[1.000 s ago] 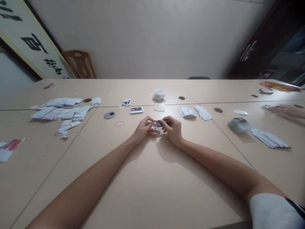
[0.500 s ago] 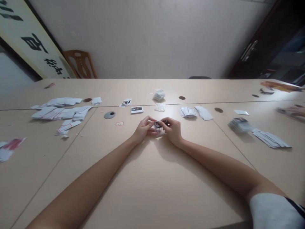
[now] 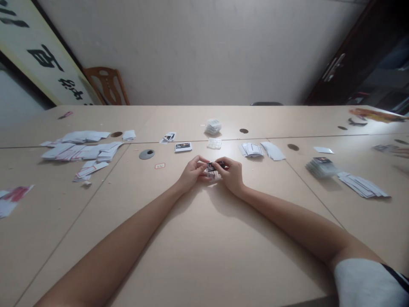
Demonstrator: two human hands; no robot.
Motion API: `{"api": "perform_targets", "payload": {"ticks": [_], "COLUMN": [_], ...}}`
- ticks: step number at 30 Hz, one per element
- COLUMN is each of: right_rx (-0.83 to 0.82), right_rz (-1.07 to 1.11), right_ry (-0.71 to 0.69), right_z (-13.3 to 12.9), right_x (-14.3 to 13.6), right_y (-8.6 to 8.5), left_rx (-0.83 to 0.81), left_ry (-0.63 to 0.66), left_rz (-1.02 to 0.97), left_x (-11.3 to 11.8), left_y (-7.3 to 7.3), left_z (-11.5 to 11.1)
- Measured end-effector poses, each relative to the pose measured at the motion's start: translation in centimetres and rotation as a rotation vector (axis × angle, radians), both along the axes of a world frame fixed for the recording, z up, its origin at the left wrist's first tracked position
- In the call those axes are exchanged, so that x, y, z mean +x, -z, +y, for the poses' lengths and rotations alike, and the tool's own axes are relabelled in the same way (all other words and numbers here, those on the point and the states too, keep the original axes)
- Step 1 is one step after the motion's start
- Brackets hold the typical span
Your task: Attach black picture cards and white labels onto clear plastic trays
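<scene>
My left hand is closed on the left side of a small clear plastic case. A dark printed card lies at the top of this case. From the other side, the thumb and fingers of my right hand pinch the dark card against the case. My fingers hide part of both pieces. Just beyond my hands lies another clear plastic case, with a stack of clear cases behind it. A stack of printed cards sits to the left of them.
White paper slips lie in piles at the left. More slips are right of my hands. Farther right stand stacked cases beside a row of slips. Another person's blurred hand shows at the right edge.
My hands and the case they hold stay nearly still. At the right edge, the other person's hand has shifted and is more blurred.
</scene>
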State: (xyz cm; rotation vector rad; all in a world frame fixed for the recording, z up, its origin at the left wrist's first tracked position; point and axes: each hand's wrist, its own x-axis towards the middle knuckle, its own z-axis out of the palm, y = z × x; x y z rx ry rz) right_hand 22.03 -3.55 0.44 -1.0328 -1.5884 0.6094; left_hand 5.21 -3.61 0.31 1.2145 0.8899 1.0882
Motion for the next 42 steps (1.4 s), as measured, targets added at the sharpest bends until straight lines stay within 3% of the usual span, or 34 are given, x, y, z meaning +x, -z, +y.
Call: {"api": "perform_targets", "payload": {"ticks": [42], "right_rx": [0.018], "right_rz": [-0.025], "right_ry": [0.025], "right_z": [0.16], "right_x": [-0.02], "right_y": [0.00], "left_rx": [0.011], "left_ry": [-0.004], "left_rz": [0.002], "left_x": [0.22], "left_y": [-0.03], "left_z": [-0.08]}}
